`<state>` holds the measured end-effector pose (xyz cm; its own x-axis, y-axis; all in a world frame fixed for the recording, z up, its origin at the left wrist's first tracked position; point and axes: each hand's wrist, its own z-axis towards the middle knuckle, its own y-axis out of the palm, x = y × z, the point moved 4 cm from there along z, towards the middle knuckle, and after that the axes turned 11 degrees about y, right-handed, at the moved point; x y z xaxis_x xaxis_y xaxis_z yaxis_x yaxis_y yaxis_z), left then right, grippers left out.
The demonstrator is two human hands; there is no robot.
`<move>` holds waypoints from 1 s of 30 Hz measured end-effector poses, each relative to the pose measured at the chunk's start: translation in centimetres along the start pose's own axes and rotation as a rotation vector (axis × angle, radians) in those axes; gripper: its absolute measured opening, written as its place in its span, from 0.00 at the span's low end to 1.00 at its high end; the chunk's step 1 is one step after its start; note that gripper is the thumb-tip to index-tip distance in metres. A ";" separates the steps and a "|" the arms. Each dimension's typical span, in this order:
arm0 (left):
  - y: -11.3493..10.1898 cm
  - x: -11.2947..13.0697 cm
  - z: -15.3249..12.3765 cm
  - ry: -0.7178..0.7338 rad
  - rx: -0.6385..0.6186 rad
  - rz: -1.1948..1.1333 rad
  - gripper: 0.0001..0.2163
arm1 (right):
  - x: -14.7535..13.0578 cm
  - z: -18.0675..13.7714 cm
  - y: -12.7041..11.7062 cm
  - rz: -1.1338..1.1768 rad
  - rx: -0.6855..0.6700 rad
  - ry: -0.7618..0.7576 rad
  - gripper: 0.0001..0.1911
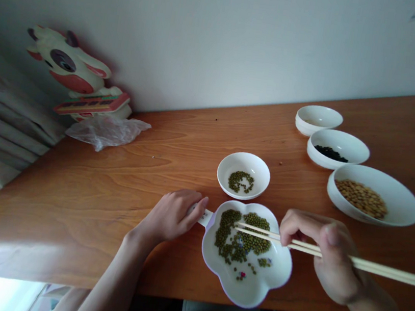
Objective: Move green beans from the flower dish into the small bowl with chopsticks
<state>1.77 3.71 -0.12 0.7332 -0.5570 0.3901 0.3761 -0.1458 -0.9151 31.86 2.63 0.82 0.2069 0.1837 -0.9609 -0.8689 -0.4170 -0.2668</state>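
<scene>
My left hand is closed around the short handle of a white, flower-shaped dish with a lilac rim. Green beans, which look like mung beans, lie spread over the dish's bottom. In my right hand is a pair of light wooden chopsticks. Their tips are close together among the beans, left of the dish's middle; whether a bean is between them I cannot tell. Just behind the dish stands a small white bowl holding some of the same green beans.
At the right stand a bowl of yellowish beans, a bowl with dark seeds and a further white bowl at the back. A cow-shaped toy keyboard leans on the wall at the left, a clear plastic bag before it.
</scene>
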 end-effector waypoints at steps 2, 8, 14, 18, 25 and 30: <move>0.0 0.0 0.0 0.004 0.007 0.005 0.21 | 0.0 0.0 0.1 -0.005 -0.014 -0.006 0.38; 0.0 0.0 0.0 0.009 -0.001 0.012 0.21 | -0.2 0.0 0.1 -0.061 -0.017 -0.030 0.35; 0.0 0.0 0.0 0.005 -0.007 -0.008 0.21 | -0.4 0.0 0.0 -0.073 -0.009 -0.055 0.33; 0.0 0.0 0.0 0.002 -0.001 -0.005 0.21 | -0.4 0.0 0.1 -0.055 0.000 -0.063 0.35; 0.0 0.0 0.0 -0.007 0.000 -0.006 0.20 | -0.9 -0.1 -0.5 0.023 0.045 -0.056 0.37; 0.1 0.0 -0.1 -0.015 -0.007 -0.019 0.20 | -2.4 0.6 -1.4 0.103 0.184 -0.110 0.38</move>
<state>1.77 3.65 -0.21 0.7342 -0.5422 0.4086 0.3862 -0.1614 -0.9082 32.34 3.28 3.55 0.0715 0.2483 -0.9660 -0.9524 -0.2708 -0.1401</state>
